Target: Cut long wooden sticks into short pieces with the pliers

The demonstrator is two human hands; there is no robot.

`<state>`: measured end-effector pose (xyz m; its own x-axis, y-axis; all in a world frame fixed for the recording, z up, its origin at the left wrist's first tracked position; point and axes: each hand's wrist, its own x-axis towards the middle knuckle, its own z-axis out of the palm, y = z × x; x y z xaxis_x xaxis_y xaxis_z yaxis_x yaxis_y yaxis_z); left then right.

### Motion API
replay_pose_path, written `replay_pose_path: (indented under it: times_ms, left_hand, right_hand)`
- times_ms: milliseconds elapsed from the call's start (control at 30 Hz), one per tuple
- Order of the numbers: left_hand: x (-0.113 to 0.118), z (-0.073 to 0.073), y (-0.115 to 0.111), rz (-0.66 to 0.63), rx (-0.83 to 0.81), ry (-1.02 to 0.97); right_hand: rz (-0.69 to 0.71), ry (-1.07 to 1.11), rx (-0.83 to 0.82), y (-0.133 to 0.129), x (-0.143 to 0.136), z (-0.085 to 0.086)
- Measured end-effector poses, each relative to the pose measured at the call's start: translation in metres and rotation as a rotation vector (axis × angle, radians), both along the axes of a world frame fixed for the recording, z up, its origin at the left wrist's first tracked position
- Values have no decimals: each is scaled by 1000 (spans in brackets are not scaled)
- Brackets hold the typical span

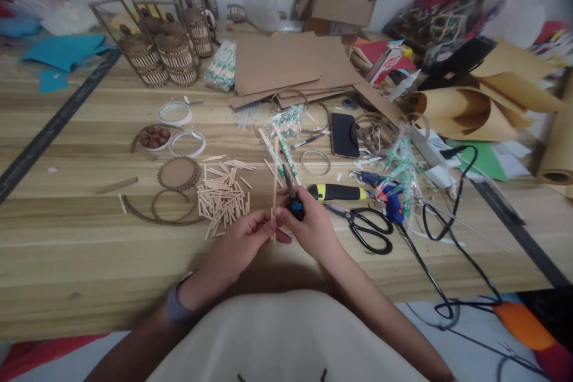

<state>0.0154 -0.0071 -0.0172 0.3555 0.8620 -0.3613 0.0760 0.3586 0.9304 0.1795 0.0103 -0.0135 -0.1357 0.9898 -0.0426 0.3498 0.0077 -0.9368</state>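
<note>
Black-handled scissors [350, 215] beside right hand [314, 224]

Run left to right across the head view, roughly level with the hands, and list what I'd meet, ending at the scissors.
Cardboard disc → pile of short sticks → long thin stick → dark tool held in the right hand → black-handled scissors.

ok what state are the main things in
Left hand: pinching the thin stick
Right hand: gripping a dark tool
Thin stick: held roughly upright
Short sticks: heaped loose
Phone: screen dark
Cardboard box: flaps open
Lidded containers: upright, lids on
Brown paper: loosely curled
Scissors: lying flat
</note>
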Motion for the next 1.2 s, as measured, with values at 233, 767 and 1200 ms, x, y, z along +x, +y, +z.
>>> replay_pose_path:
  times_ms: [233,767,1200]
  left_hand:
    - [1,-1,5,131,-112,-149]
    - [-2,5,-3,-66,136,143]
    - [2,3,3,-187,78,103]
  right_hand:
    - [131,-216,88,-16,6,-6]
    - [90,-122,-33,-11,7,2]
    - [126,-128,-69,-11,8,0]
